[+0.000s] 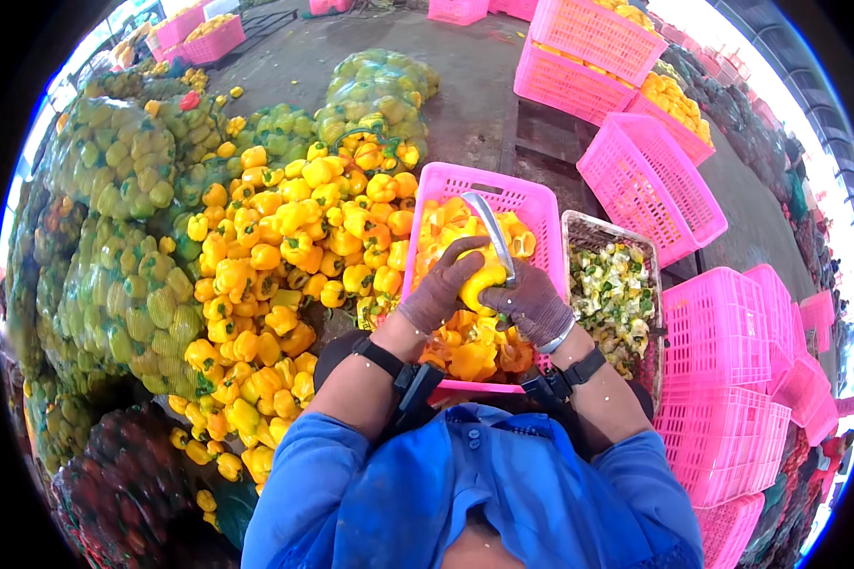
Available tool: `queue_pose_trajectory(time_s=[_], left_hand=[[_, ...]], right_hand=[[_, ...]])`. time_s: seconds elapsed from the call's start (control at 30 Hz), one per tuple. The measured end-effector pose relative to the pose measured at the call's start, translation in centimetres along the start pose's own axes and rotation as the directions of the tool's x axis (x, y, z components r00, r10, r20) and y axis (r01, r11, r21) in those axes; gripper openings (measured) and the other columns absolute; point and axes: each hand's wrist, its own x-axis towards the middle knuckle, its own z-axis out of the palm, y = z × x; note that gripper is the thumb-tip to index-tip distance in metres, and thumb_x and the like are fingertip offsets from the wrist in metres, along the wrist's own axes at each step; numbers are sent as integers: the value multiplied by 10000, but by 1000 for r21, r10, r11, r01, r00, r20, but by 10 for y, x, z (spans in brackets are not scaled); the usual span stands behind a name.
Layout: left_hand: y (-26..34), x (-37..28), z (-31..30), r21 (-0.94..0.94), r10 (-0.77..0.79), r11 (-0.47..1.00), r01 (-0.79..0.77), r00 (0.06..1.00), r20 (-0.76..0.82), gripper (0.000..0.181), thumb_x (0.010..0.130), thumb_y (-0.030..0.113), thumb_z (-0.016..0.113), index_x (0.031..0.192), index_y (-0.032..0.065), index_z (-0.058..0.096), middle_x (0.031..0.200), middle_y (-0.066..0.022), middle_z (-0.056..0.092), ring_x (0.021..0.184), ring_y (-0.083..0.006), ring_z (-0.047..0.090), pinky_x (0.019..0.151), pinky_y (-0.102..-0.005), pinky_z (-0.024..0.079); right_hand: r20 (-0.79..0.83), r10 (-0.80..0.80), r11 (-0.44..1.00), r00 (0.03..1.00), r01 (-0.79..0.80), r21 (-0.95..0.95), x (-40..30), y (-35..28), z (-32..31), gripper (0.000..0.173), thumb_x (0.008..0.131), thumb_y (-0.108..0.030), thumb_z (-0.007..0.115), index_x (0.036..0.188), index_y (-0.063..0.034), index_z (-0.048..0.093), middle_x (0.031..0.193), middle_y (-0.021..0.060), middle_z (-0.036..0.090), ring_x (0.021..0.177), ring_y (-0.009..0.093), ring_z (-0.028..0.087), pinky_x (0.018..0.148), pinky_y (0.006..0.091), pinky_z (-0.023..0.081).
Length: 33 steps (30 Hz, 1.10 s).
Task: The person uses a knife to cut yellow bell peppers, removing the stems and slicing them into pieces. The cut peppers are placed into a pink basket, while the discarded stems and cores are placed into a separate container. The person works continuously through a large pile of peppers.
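Above a pink plastic crate [427, 186], my gloved left hand [443, 286] grips a yellow bell pepper [481, 288] from its left side. My gloved right hand [536, 302] holds a knife with a curved metal blade [491, 226], its tip pointing up and away from me. The right fingers also touch the pepper's lower right side, and the knife's handle is hidden in that hand. Cut yellow-orange pepper pieces [470, 348] fill much of the crate below.
Whole yellow peppers [285, 242] are heaped on the floor at left, beside mesh sacks of peppers [124, 299]. Right of the crate stands a dirty pale crate [612, 229] of pepper cores and stems [608, 299]. Stacked pink crates [715, 327] rise farther right.
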Motion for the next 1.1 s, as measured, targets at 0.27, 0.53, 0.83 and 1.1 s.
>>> queue_pose_trajectory(time_s=[0.27, 0.53, 0.83, 1.1], left_hand=[[-19, 6, 8, 569, 412, 761, -313, 910, -49, 416, 863, 226, 758, 1193, 72, 558, 1124, -40, 570, 1055, -134, 537, 915, -288, 468], [-23, 10, -15, 375, 30, 924, 77, 962, -271, 435, 934, 373, 637, 1261, 111, 519, 1247, -98, 495, 1130, -249, 556, 633, -398, 609], [3, 8, -42, 729, 348, 680, 73, 843, -409, 488, 898, 303, 673, 1310, 83, 535, 1380, -153, 489, 1271, -316, 474, 954, -394, 488], [127, -87, -191, 718, 681, 686, -121, 455, -574, 444, 839, 297, 721, 1193, 52, 610, 1115, -102, 631, 979, -217, 629, 821, -336, 524]], right_hand=[[-152, 185, 813, 971, -64, 579, 27, 68, 8, 228, 882, -175, 653, 1062, -42, 612, 784, 45, 643, 588, 160, 620, 480, 274, 526], [-365, 160, 752, 917, 126, 647, 48, 99, -52, 203, 916, -330, 661, 877, -148, 579, 650, -29, 518, 500, 113, 484, 452, 291, 443], [-709, 160, 954, 687, 77, 289, 47, 129, -183, 306, 857, -292, 737, 1058, -91, 624, 668, -7, 491, 447, 134, 459, 347, 299, 325], [-417, 191, 980, 889, -145, 139, 27, 121, -36, 404, 859, -158, 657, 1207, -41, 489, 602, 14, 471, 401, 117, 447, 380, 278, 452]])
